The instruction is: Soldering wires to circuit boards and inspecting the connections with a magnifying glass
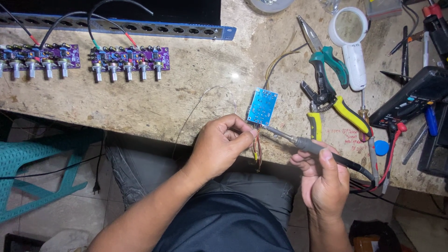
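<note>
A small blue circuit board (262,106) lies near the front edge of the worn workbench (186,93), with thin wires hanging from its near side. My left hand (219,145) pinches a thin strand of solder wire (205,100) that loops up over the bench, fingertips close to the board's near edge. My right hand (323,179) grips a soldering iron (303,143) like a pen, its tip touching the board's lower edge beside my left fingertips.
Two purple boards with potentiometers (128,60) sit at the back left under a blue rack panel (140,28). Green long-nose pliers (326,56), yellow wire strippers (336,105), a white magnifier (352,46), a screwdriver and a black multimeter (410,95) lie right. A teal stool (42,168) stands left.
</note>
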